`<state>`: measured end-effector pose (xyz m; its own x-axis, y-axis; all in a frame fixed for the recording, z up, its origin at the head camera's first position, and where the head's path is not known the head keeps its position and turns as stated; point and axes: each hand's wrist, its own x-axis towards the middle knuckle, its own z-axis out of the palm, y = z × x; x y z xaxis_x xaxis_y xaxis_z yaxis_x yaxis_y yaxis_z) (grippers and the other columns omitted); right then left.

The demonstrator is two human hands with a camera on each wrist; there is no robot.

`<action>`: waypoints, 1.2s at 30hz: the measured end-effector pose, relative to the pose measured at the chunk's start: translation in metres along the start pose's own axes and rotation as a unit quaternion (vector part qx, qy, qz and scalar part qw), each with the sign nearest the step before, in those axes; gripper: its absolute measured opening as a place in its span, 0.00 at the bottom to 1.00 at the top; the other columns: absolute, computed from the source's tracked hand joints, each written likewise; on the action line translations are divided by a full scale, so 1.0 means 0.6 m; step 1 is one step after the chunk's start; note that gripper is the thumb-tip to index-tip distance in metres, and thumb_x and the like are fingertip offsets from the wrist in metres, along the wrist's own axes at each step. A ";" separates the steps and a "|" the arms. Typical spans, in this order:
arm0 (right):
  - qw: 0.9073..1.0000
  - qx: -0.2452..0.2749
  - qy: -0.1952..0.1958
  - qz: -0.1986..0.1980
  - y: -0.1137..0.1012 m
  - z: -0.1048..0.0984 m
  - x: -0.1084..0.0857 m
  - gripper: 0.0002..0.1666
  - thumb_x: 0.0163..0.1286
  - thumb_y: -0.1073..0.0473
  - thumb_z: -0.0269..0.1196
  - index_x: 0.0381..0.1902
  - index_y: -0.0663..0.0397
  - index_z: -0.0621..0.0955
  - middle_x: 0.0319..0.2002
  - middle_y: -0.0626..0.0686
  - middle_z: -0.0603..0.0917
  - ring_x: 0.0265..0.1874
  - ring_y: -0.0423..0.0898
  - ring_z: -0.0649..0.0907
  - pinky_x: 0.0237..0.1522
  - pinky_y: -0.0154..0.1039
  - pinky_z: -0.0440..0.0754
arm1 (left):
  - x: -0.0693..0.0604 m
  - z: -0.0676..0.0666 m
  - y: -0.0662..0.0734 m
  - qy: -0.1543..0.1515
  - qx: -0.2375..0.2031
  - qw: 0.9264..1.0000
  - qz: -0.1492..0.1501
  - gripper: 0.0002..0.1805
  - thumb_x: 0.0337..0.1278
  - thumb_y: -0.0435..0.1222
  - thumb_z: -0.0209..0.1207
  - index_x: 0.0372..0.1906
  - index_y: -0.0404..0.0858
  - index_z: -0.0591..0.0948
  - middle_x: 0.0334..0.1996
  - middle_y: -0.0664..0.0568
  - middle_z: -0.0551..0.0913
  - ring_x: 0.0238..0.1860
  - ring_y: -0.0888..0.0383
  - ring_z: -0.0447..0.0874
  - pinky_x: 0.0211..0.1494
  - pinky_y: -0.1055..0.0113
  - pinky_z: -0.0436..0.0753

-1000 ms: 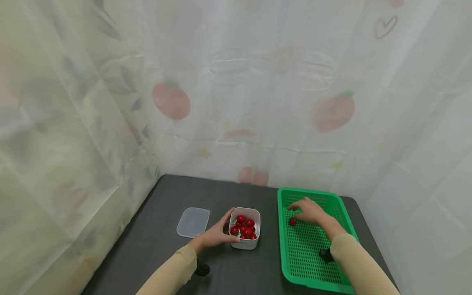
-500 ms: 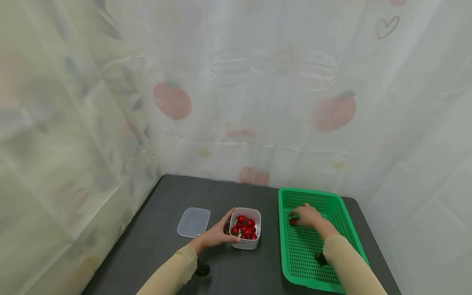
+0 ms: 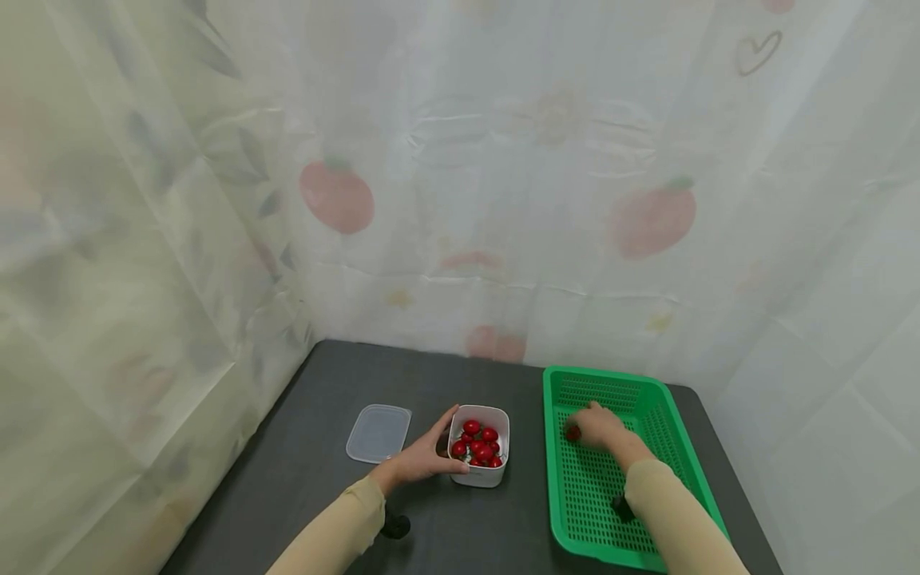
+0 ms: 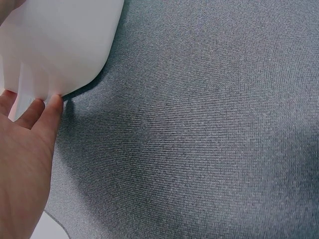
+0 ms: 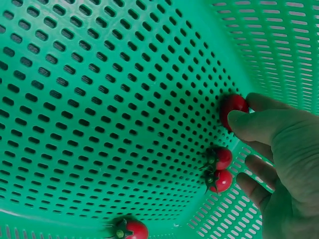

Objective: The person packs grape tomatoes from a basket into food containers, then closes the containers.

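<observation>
A white square container filled with several cherry tomatoes stands on the dark table. My left hand grips its left side, thumb at the near edge and fingers at the far edge; the left wrist view shows fingertips against the wall. Inside a green perforated basket, my right hand pinches a cherry tomato between thumb and index finger, low at the basket's floor. Two more tomatoes lie just beneath that hand in the right wrist view, and another tomato sits at the bottom edge.
A translucent lid lies flat on the table, left of the container. Behind the table hangs a pale curtain with fruit prints, which also runs along both sides. A black wrist device shows under the left forearm.
My right hand has come down and slightly left onto the tomato in the basket, its fingers now closed around it. The left hand and the container stay put.
</observation>
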<state>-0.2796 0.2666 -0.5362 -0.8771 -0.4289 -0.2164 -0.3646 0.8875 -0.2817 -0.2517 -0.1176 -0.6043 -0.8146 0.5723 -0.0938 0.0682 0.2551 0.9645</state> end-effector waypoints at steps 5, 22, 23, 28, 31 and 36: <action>1.000 0.019 -0.008 0.005 0.000 0.001 -0.005 0.18 0.68 0.75 0.64 0.50 0.53 0.89 0.51 0.58 0.86 0.67 0.75 0.67 0.61 0.68 0.69 | 0.001 0.000 -0.002 0.000 -0.004 1.000 -0.002 0.63 0.58 0.41 0.73 0.84 0.46 0.38 0.80 0.42 0.51 0.77 0.38 0.54 0.70 0.45 0.69; 1.000 0.002 -0.020 0.007 0.019 0.017 -0.008 0.11 0.62 0.68 0.74 0.43 0.53 0.89 0.40 0.51 0.87 0.47 0.59 0.83 0.48 0.57 0.81 | 0.000 0.002 -0.003 0.009 0.000 1.000 -0.006 0.64 0.56 0.44 0.74 0.84 0.49 0.39 0.79 0.43 0.53 0.77 0.38 0.56 0.71 0.45 0.68; 1.000 0.003 -0.019 0.007 0.020 0.017 -0.009 0.11 0.62 0.68 0.74 0.43 0.53 0.89 0.39 0.51 0.87 0.44 0.56 0.84 0.47 0.55 0.82 | 0.000 0.002 -0.003 0.009 -0.001 1.000 -0.006 0.64 0.56 0.44 0.74 0.84 0.48 0.39 0.79 0.42 0.53 0.77 0.38 0.56 0.70 0.45 0.68; 1.000 0.012 -0.018 0.013 0.027 0.022 -0.013 0.13 0.60 0.72 0.73 0.40 0.52 0.89 0.37 0.49 0.86 0.44 0.55 0.82 0.42 0.52 0.81 | 0.000 0.001 -0.003 0.008 -0.002 1.000 -0.003 0.64 0.57 0.43 0.74 0.84 0.47 0.39 0.79 0.40 0.53 0.76 0.36 0.58 0.70 0.45 0.69; 0.999 0.015 -0.022 0.018 0.032 0.025 -0.014 0.13 0.61 0.73 0.72 0.39 0.51 0.89 0.37 0.48 0.85 0.43 0.55 0.82 0.41 0.52 0.82 | 0.001 0.001 -0.004 0.008 -0.002 1.000 -0.004 0.63 0.56 0.43 0.74 0.84 0.48 0.39 0.79 0.41 0.53 0.76 0.37 0.57 0.70 0.45 0.68; 0.999 0.026 -0.025 0.024 0.036 0.027 -0.019 0.13 0.60 0.72 0.74 0.40 0.51 0.88 0.37 0.48 0.85 0.39 0.51 0.83 0.41 0.52 0.83 | 0.000 0.002 -0.004 0.010 0.002 1.000 -0.008 0.64 0.56 0.44 0.74 0.84 0.50 0.40 0.79 0.43 0.52 0.77 0.39 0.56 0.70 0.46 0.68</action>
<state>-0.2725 0.2876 -0.5547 -0.8759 -0.3948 -0.2773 -0.3045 0.8982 -0.3169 -0.2512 -0.1174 -0.6067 -0.8273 0.5521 -0.1035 0.0577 0.2668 0.9620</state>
